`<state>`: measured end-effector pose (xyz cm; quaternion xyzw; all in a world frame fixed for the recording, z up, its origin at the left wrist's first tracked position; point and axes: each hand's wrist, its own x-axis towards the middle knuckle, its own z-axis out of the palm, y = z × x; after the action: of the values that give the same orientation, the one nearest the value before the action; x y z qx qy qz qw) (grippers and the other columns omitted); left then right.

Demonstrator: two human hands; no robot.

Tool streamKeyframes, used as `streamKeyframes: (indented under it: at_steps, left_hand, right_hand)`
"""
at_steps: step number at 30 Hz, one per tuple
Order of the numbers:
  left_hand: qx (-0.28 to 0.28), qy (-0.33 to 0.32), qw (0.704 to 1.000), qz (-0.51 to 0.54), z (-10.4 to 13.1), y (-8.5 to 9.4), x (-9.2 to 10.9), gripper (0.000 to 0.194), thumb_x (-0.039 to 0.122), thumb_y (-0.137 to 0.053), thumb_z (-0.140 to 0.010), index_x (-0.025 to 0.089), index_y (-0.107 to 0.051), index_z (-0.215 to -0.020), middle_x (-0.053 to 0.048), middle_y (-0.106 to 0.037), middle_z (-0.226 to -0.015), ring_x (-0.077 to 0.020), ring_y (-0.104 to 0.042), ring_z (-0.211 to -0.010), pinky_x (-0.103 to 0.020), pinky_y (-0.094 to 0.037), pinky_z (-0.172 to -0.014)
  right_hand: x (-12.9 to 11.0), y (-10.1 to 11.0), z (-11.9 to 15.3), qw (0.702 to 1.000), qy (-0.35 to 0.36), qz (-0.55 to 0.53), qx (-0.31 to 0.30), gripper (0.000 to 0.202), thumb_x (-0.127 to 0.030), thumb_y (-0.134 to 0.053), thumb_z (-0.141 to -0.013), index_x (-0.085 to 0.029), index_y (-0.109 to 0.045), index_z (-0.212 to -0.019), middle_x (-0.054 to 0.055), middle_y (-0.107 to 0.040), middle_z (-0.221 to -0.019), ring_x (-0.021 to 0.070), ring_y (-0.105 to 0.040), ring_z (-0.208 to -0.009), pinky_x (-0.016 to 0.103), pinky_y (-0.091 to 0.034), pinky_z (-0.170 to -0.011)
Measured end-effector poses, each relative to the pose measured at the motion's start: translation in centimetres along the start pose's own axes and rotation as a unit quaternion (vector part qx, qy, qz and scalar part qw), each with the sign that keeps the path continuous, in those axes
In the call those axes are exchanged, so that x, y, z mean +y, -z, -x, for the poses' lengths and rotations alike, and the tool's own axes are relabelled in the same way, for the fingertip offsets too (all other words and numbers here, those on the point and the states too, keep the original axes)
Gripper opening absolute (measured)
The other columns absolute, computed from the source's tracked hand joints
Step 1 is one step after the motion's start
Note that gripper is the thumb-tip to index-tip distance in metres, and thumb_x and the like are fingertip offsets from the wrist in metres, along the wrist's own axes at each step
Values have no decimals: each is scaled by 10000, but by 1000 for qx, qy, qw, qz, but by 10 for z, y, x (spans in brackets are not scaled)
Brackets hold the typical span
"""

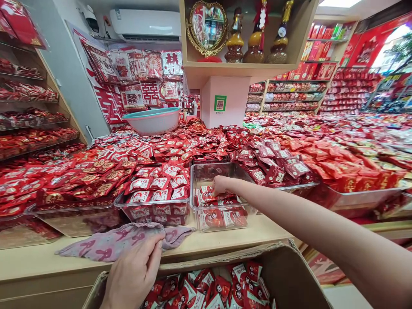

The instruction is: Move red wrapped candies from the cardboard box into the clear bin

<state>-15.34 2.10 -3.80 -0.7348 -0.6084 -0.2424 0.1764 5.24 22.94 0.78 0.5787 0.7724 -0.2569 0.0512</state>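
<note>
My right hand (222, 185) reaches into a clear plastic bin (222, 206) on the counter. Its fingers are curled down on a small red and white candy packet (204, 196), and the fingertips are partly hidden. A few similar packets lie flat in the bottom of that bin. Below, a cardboard box (283, 274) holds many loose red packets (206, 288). My left hand (137, 270) is closed over the near-left part of the box's rim, with its fingertips hidden. Just beyond those fingers, a crumpled lilac cloth (106, 244) with a pink pattern lies on the counter.
A full bin of red and white packets (157, 189) stands left of the bin I reach into. Dark red packets (273, 161) are heaped to the right. Behind are a blue-rimmed basin (152, 122), a pillar (210, 101) and an overhanging shelf (238, 68).
</note>
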Motion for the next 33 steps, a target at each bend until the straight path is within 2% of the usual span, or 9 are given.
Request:
streamKeyframes:
  at_steps: [5,9,12,17,20,25,33]
  left_hand:
    - [-10,-7,1000,-4,0,-1,-2,237,321,-400,-803,227,-554,-956,11,-696,-795,-136,-651,-670,-193,-453,-533]
    - [-4,-8,1000,-1,0,-2,-3,238,313,-405,-798,224,-562,-953,15,-697,-791,-130,-651,-667,-187,-452,-525]
    - [6,-14,1000,-4,0,-1,-2,236,316,-403,-799,224,-566,-943,16,-697,-786,-132,-650,-664,-190,-451,-536]
    - [27,-19,999,-12,0,-1,-1,214,309,-404,-804,222,-562,-920,24,-693,-764,-128,-647,-640,-201,-445,-548]
    - [27,-20,999,-10,0,-2,-2,215,311,-411,-801,223,-560,-928,24,-693,-770,-129,-647,-644,-202,-445,-549]
    - [24,-19,1000,-5,0,-3,-2,227,320,-413,-796,218,-563,-932,11,-695,-785,-137,-649,-667,-201,-454,-560]
    - [29,-24,999,-13,0,-2,-2,239,323,-407,-795,211,-573,-926,4,-697,-795,-140,-651,-683,-203,-460,-563]
  right_hand:
    - [-7,11,1,993,27,113,13,164,-168,-622,-627,-92,-634,-771,117,-647,-700,197,-607,-674,262,-458,-592]
    - [-17,29,-5,981,58,182,42,280,-69,-591,-612,-68,-637,-888,171,-620,-936,251,-567,-899,292,-433,-743]
    - [-20,33,-8,966,100,236,23,372,-84,-634,-576,-75,-623,-948,152,-610,-981,250,-555,-928,277,-423,-764]
    - [-15,22,-18,917,174,358,16,461,-116,-645,-571,-61,-569,-1023,154,-596,-1000,248,-556,-925,265,-437,-704]
    - [-11,16,-24,911,187,368,10,528,-130,-651,-571,-49,-520,-1076,165,-579,-1025,248,-551,-930,264,-436,-687]
    - [-5,14,-27,917,201,343,30,497,-134,-612,-613,-48,-492,-1088,157,-575,-1030,239,-548,-925,248,-421,-669]
    - [-6,17,-33,929,224,286,74,316,-171,-616,-620,-132,-591,-933,87,-623,-935,175,-567,-823,195,-376,-594]
